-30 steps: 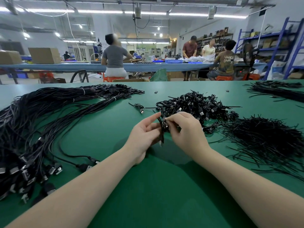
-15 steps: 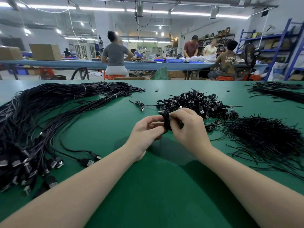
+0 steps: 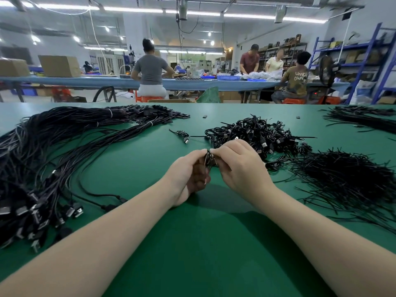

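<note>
A small coiled black cable (image 3: 209, 160) sits between my two hands above the middle of the green table (image 3: 192, 243). My left hand (image 3: 188, 174) grips the coil from the left with curled fingers. From the right, my right hand (image 3: 237, 166) pinches the top of the coil with thumb and fingertips. Most of the coil is hidden by my fingers.
A big bundle of long black USB cables (image 3: 42, 163) fills the left. A heap of coiled cables (image 3: 257, 133) lies just beyond my hands, one loose coil (image 3: 182, 135) to its left. Black twist ties (image 3: 347, 179) pile at the right. Several people work at a far blue table (image 3: 107, 81).
The coil has been gathered tighter and lifted a little. My hands closed in on each other, and the loose strand that hung between them a second ago is no longer visible.
</note>
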A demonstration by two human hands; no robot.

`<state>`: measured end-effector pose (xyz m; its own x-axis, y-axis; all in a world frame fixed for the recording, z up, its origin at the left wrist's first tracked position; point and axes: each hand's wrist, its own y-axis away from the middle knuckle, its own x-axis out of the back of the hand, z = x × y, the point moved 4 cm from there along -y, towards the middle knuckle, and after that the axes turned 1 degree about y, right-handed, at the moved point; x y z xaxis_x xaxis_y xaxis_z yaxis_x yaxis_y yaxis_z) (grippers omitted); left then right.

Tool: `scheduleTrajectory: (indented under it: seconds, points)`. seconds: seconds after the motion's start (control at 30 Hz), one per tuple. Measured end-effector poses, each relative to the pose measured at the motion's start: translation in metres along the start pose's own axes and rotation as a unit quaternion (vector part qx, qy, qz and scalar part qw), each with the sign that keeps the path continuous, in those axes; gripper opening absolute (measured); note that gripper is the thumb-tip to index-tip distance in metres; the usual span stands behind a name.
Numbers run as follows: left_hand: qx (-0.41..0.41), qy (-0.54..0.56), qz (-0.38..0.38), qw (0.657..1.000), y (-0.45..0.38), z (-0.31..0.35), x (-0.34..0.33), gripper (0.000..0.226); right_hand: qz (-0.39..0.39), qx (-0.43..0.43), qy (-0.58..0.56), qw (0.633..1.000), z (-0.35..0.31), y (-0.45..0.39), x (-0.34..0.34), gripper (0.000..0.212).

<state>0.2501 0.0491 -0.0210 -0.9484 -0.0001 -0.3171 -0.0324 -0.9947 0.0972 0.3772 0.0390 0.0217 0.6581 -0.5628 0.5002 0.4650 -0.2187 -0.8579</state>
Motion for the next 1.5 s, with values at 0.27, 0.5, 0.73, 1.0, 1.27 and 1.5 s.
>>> scheduleTrajectory:
  seconds: [0.27, 0.5, 0.73, 1.0, 1.27, 1.5]
  points:
    - [-0.093, -0.021, 0.049, 0.994, 0.001, 0.002, 0.004, 0.018, -0.004, -0.036, -0.013, 0.999, 0.002, 0.008, -0.007, 0.005]
    - [-0.137, -0.063, 0.002, 0.989, 0.002, 0.001, -0.001, 0.042, 0.007, -0.104, -0.034, 0.994, 0.012, 0.010, -0.003, 0.004]
    - [-0.171, -0.117, 0.061, 0.976, 0.000, 0.000, 0.002, 0.006, 0.015, -0.092, -0.031, 0.995, 0.009, 0.007, -0.002, 0.003]
    - [-0.025, -0.157, -0.064, 0.985, 0.003, 0.015, -0.012, 0.038, 0.018, -0.020, 0.014, 1.000, 0.006, 0.000, 0.006, 0.008]
    - [-0.014, -0.734, 0.125, 0.667, -0.011, 0.094, 0.088, 0.034, -0.142, -0.286, 0.179, 0.931, 0.104, -0.072, 0.013, 0.041]
    - [0.170, -0.829, 0.294, 0.445, 0.034, 0.144, 0.224, 0.036, -0.207, -0.185, 0.208, 0.938, 0.023, -0.051, -0.022, 0.038]
